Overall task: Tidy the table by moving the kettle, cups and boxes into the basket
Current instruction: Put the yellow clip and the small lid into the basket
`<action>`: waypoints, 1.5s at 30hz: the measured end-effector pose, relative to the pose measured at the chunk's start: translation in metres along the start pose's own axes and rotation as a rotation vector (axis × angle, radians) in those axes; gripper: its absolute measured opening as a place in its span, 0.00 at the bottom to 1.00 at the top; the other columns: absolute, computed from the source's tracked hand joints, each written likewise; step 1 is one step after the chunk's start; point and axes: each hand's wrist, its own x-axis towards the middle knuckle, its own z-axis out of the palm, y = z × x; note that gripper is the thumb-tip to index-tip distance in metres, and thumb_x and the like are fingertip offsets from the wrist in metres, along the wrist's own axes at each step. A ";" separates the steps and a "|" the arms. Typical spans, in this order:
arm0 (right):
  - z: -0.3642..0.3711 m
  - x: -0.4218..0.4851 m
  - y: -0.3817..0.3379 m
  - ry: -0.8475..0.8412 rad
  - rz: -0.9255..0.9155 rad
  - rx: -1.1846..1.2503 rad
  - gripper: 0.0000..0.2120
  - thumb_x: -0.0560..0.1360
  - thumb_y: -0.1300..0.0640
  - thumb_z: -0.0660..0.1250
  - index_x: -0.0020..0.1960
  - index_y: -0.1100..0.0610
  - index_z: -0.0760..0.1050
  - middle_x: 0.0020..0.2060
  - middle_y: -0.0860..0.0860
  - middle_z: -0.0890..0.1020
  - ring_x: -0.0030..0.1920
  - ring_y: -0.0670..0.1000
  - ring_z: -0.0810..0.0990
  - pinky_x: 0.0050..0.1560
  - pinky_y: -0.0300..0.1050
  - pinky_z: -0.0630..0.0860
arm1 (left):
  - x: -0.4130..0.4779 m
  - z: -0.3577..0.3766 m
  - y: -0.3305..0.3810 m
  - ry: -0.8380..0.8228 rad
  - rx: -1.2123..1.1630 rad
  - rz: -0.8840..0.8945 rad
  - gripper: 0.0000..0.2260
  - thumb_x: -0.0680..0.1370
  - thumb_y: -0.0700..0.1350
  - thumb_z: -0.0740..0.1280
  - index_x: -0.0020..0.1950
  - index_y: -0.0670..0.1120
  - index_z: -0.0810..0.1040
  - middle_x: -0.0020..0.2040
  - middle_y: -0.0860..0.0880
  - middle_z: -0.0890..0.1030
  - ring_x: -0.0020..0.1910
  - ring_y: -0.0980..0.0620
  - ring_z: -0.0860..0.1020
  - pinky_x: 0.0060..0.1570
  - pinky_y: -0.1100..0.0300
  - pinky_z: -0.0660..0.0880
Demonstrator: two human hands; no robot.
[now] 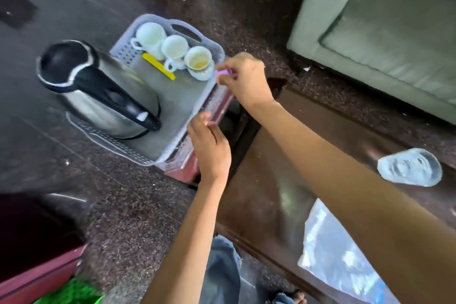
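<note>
A pale lavender plastic basket (122, 53) sits on a small maroon stand (181, 173). Inside it, a steel kettle (98, 99) with a black lid and handle fills the left end. Three white cups (151, 35) (174, 47) (199, 59) line the far right side; the nearest one stands on a saucer and holds a yellowish residue. A flat yellow box (159, 67) lies beside them. My right hand (246, 80) pinches a small pink box (223, 72) just over the basket's right rim. My left hand (209, 148) grips the basket's near rim with its fingertips.
A dark brown glossy table (278, 180) runs along the right, with a clear glass dish (409, 167) on it. A grey-green sofa (385, 32) stands at the upper right. Dark speckled stone floor surrounds the stand. Maroon furniture (37, 276) fills the lower left.
</note>
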 end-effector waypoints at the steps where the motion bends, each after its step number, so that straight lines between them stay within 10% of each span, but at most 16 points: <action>1: 0.013 0.015 -0.013 -0.019 -0.055 -0.025 0.09 0.67 0.64 0.70 0.47 0.61 0.84 0.43 0.62 0.81 0.44 0.58 0.79 0.48 0.40 0.69 | 0.014 -0.004 -0.001 0.012 -0.013 -0.001 0.11 0.76 0.31 0.56 0.56 0.35 0.73 0.54 0.38 0.74 0.53 0.46 0.72 0.53 0.72 0.62; 12: 0.131 0.147 -0.093 -0.425 -0.403 -0.431 0.15 0.73 0.60 0.65 0.59 0.52 0.76 0.56 0.55 0.78 0.61 0.57 0.74 0.57 0.50 0.73 | 0.096 -0.017 -0.025 0.018 0.058 -0.057 0.14 0.75 0.37 0.55 0.58 0.38 0.73 0.51 0.39 0.77 0.54 0.39 0.74 0.56 0.49 0.68; 19: 0.175 0.158 -0.091 -0.413 -0.468 -0.720 0.16 0.73 0.64 0.65 0.60 0.57 0.72 0.64 0.59 0.72 0.72 0.59 0.57 0.69 0.57 0.53 | 0.102 -0.011 -0.037 -0.080 0.113 -0.089 0.07 0.74 0.36 0.62 0.52 0.38 0.73 0.48 0.40 0.77 0.50 0.40 0.74 0.51 0.51 0.69; 30: 0.173 0.156 -0.089 -0.341 -0.552 -0.785 0.16 0.74 0.66 0.61 0.62 0.60 0.70 0.60 0.56 0.77 0.72 0.58 0.59 0.67 0.59 0.56 | 0.102 -0.012 -0.031 -0.051 0.002 -0.157 0.09 0.77 0.38 0.58 0.54 0.38 0.74 0.50 0.39 0.79 0.51 0.38 0.76 0.52 0.43 0.73; 45: -0.008 0.064 -0.012 0.326 -0.199 -0.352 0.21 0.72 0.39 0.59 0.55 0.53 0.76 0.58 0.53 0.74 0.59 0.55 0.70 0.54 0.48 0.66 | 0.034 0.013 0.035 -0.058 0.086 0.105 0.13 0.76 0.37 0.56 0.58 0.39 0.73 0.54 0.41 0.78 0.56 0.41 0.75 0.53 0.54 0.69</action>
